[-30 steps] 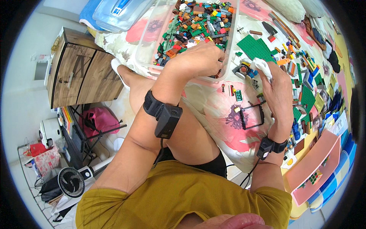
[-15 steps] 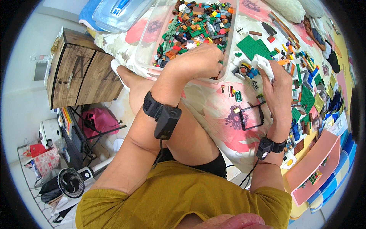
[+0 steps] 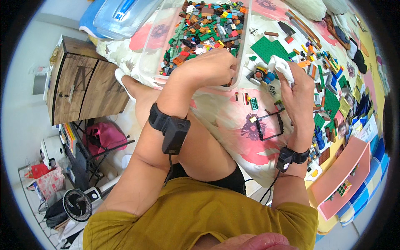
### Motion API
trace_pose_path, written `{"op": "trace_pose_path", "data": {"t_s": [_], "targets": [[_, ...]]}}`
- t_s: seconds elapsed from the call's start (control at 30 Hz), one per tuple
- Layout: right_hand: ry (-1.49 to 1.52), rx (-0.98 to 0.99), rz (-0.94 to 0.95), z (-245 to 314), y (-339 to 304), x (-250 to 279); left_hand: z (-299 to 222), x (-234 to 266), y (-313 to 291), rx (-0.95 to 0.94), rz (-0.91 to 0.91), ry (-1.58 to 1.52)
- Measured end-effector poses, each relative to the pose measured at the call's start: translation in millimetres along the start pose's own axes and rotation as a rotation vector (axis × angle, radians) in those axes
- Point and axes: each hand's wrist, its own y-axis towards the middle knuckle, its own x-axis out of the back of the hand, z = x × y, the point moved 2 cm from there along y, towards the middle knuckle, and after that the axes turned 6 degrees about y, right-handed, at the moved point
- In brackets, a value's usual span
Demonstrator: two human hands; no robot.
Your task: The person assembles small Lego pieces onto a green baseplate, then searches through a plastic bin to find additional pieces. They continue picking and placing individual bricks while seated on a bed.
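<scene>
My left hand (image 3: 210, 68) is closed over the near right edge of a clear plastic bin (image 3: 146, 62). Its fingers curl away from view, so whatever they may hold is hidden. Heaps of mixed toy bricks (image 3: 208, 31) fill the bin. To the right, my right hand (image 3: 298, 93) grips a crumpled white cloth (image 3: 284, 68) between thumb and fingers. Close beside the cloth lies a small built piece with wheel-like parts (image 3: 259, 75). A dark rectangular frame (image 3: 270, 126) and a small green brick piece (image 3: 254, 103) rest on the flowered sheet nearer me.
A green baseplate (image 3: 268, 49) and many loose bricks spread over the right side of the sheet. Beyond them at the lower right stands a pink tray (image 3: 329, 187) holding a puzzle cube. A translucent lid (image 3: 121, 18) lies far left, above a wooden cabinet (image 3: 79, 83).
The whole view has shifted slightly, with things sitting a little farther left in the picture. Both hands keep nearly the same pose, and the cloth stays in my right hand.
</scene>
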Motion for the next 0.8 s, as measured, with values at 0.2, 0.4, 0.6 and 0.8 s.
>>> {"op": "trace_pose_path", "data": {"t_s": [0.2, 0.4, 0.6, 0.8], "targets": [[-0.117, 0.119, -0.058, -10, -3, -3, -6, 7, 0, 0.066, 0.086, -0.012], [-0.101, 0.095, -0.033, -11, -4, -2, -22, 17, -3, 0.155, 0.084, -0.011], [-0.12, 0.078, -0.021, -10, -3, -2, -22, 18, -2, 0.222, 0.165, -0.039], [-0.119, 0.075, -0.01, -10, -2, -3, -19, 17, -3, 0.252, 0.108, 0.073]]}}
